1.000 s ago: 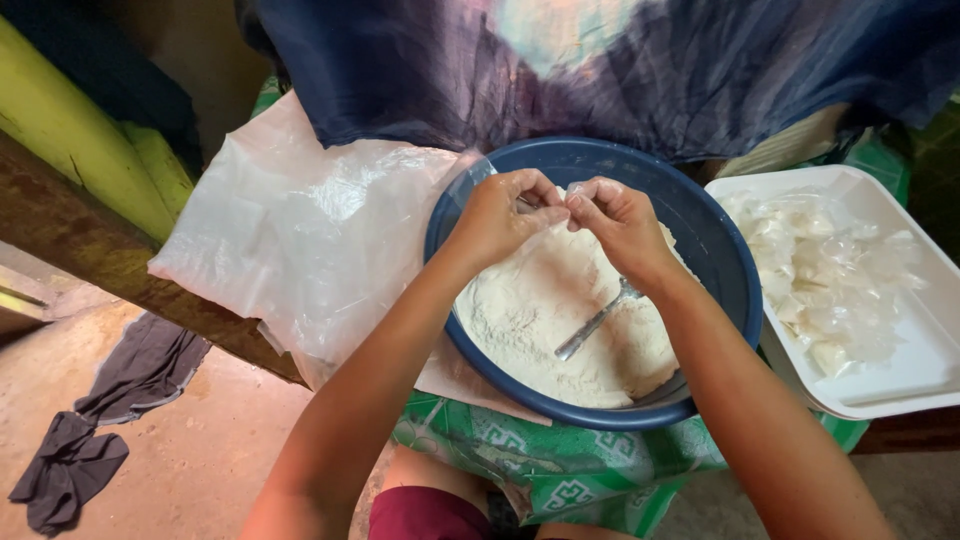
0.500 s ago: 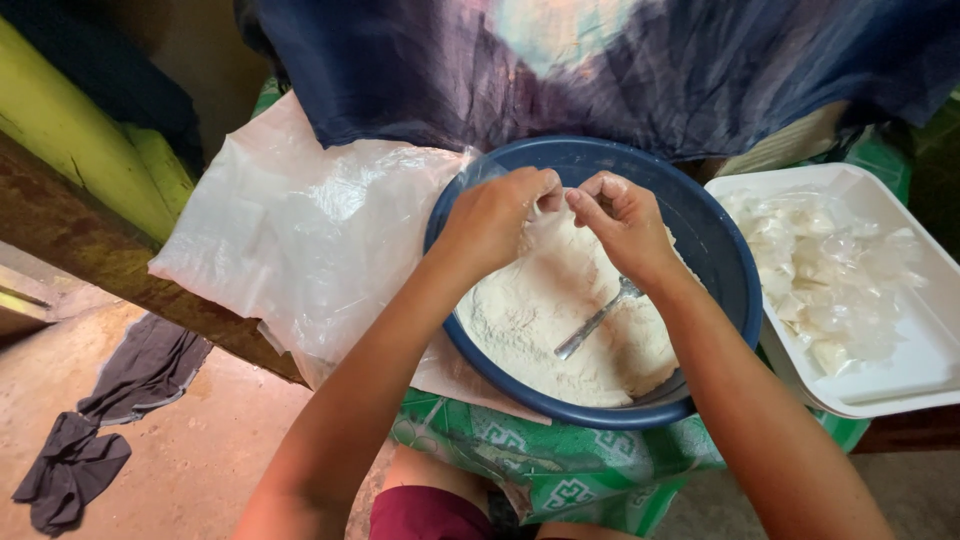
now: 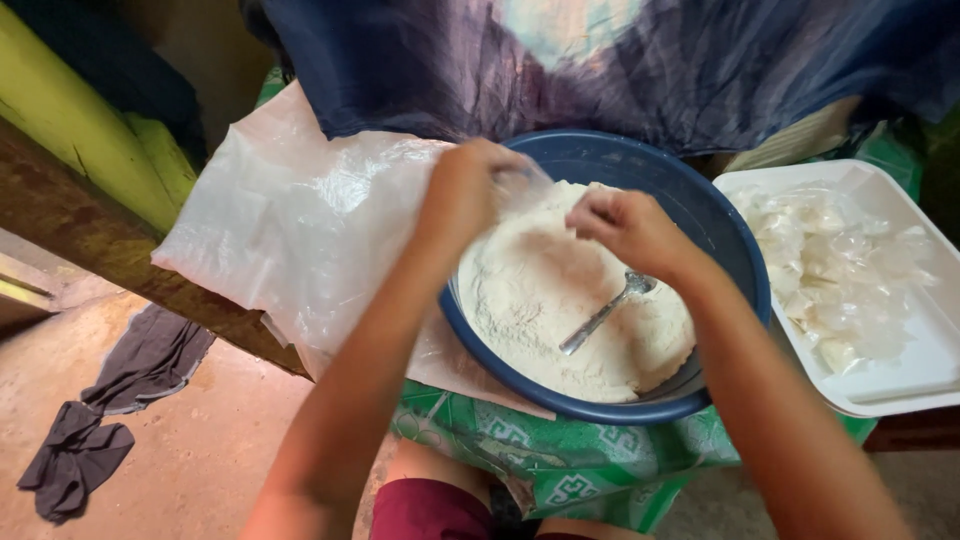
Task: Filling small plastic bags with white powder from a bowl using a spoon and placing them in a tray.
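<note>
My left hand [image 3: 468, 190] and my right hand [image 3: 625, 225] are up over the round dark-blue plastic basin [image 3: 735, 260], which is heaped with pale off-white flour [image 3: 540, 290]. Between them I hold a small clear plastic bag [image 3: 528, 185], just above the far left part of the flour.

To do this well, I judge I should keep the bag low over the basin so that anything spilt falls back into the flour, hold its mouth taut from both sides, and pull gently, since film this thin would tear easily.

My left fingers are curled shut around the bag's edge. My right fingers [image 3: 590, 212] look bunched together, thumb against the rest; the picture is blurred there, so I cannot tell whether they pinch the plastic.

A metal spoon [image 3: 605, 313] lies in the flour, nearer to me than my right hand. Far right stands a white foam tray [image 3: 900, 385] of small filled clear packets [image 3: 835, 275], and on the left lies a crumpled translucent plastic sheet [image 3: 300, 230].
</note>
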